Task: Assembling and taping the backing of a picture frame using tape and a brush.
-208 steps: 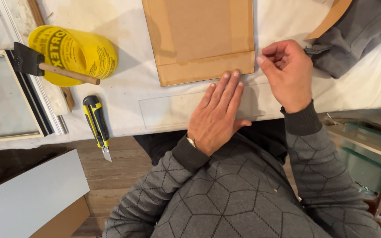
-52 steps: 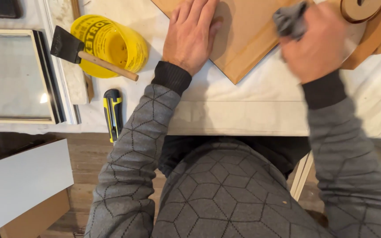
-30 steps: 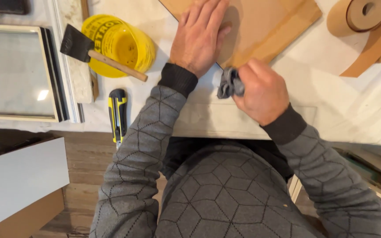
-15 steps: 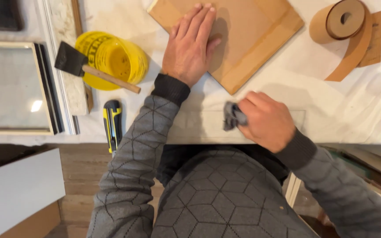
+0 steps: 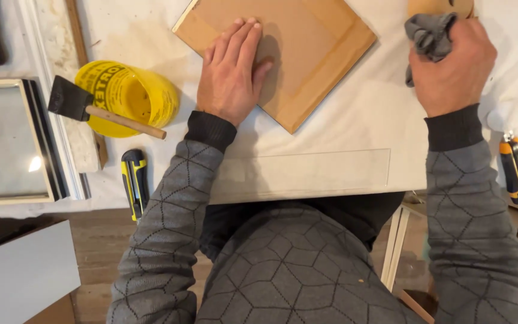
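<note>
The left hand point(image 5: 230, 77) lies flat and open on the brown backing board point(image 5: 307, 54), pinning it to the desk point(image 5: 355, 120), while the right hand point(image 5: 451, 66) grips a balled grey cloth point(image 5: 428, 37), so wiping seems, perhaps, barely begun.

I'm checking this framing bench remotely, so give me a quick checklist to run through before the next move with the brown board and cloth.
1. Left hand flat on brown board: ok.
2. Right hand grips grey cloth: ok.
3. Board fully on the white table cover: ok.
4. Yellow utility knife away from both hands: ok.
5. Knife blade retracted: cannot tell.
6. Foam brush resting on yellow tub: ok.
</note>
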